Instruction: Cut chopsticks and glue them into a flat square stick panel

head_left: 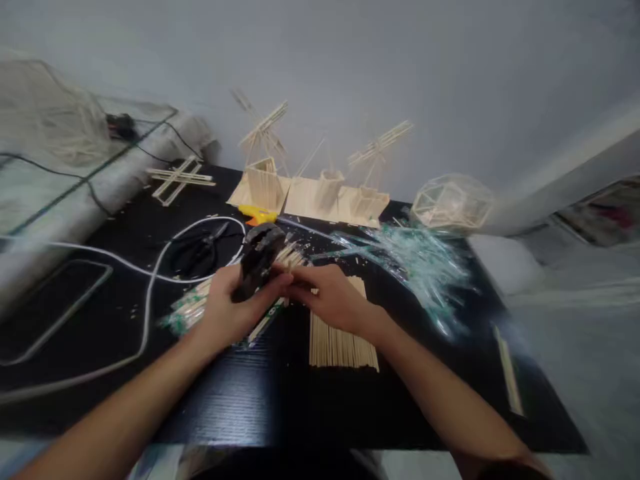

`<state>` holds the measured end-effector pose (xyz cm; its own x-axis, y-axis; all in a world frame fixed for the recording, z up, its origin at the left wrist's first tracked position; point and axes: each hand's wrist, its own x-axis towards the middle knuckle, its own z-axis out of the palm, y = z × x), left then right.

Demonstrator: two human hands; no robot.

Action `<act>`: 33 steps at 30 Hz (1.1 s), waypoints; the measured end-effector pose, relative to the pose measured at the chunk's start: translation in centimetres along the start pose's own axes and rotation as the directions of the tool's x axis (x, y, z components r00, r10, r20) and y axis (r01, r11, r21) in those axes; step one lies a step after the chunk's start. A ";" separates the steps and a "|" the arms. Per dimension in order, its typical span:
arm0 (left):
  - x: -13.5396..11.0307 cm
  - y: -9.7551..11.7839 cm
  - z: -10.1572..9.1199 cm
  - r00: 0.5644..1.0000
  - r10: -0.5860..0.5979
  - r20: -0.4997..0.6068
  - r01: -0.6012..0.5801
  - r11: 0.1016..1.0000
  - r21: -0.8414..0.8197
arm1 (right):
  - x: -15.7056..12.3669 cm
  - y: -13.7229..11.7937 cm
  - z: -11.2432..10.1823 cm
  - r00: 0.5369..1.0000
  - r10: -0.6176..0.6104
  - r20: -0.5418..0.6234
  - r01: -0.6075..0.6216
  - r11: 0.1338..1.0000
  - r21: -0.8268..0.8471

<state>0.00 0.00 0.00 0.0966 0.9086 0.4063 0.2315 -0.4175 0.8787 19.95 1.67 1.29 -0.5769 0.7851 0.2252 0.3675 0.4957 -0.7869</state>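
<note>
My left hand (pixel 230 303) is wrapped round a black glue gun (pixel 260 253) whose white cord (pixel 150 280) runs off to the left. My right hand (pixel 333 297) is closed in a pinch next to the gun's lower end, over a flat panel of wooden sticks (pixel 340 340) lying on the black table (pixel 280 400). What the right fingers pinch is too blurred to make out. Loose sticks in green wrappers (pixel 187 312) lie under my left hand.
Stick-built windmill models (pixel 320 180) stand on a board at the back. A stick lattice (pixel 181 177) lies back left, a stick dome (pixel 453 200) back right. Torn clear wrappers (pixel 420 260) spread right of centre. Black pliers (pixel 200 250) and a yellow tool (pixel 257 215) lie nearby.
</note>
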 end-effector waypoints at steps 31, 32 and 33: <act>3.1 3.9 -9.7 0.873 -0.021 0.487 -0.430 0.435 0.791 | 0.1 0.8 0.9 0.997 -0.061 -0.051 0.065 0.995 0.077; 3.2 4.0 -9.5 0.861 -0.024 0.508 -0.454 0.413 0.790 | 0.1 0.8 1.0 0.996 -0.062 -0.058 0.066 0.995 0.070; 3.3 4.1 -9.3 0.850 -0.020 0.526 -0.478 0.392 0.786 | 0.1 0.8 1.0 0.996 -0.066 -0.067 0.070 0.996 0.060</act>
<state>-7.77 1.18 7.29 0.5870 0.7856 0.1956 0.8058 -0.5904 -0.0469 19.45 1.76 0.10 -0.5499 0.7736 0.3149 0.2816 0.5267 -0.8021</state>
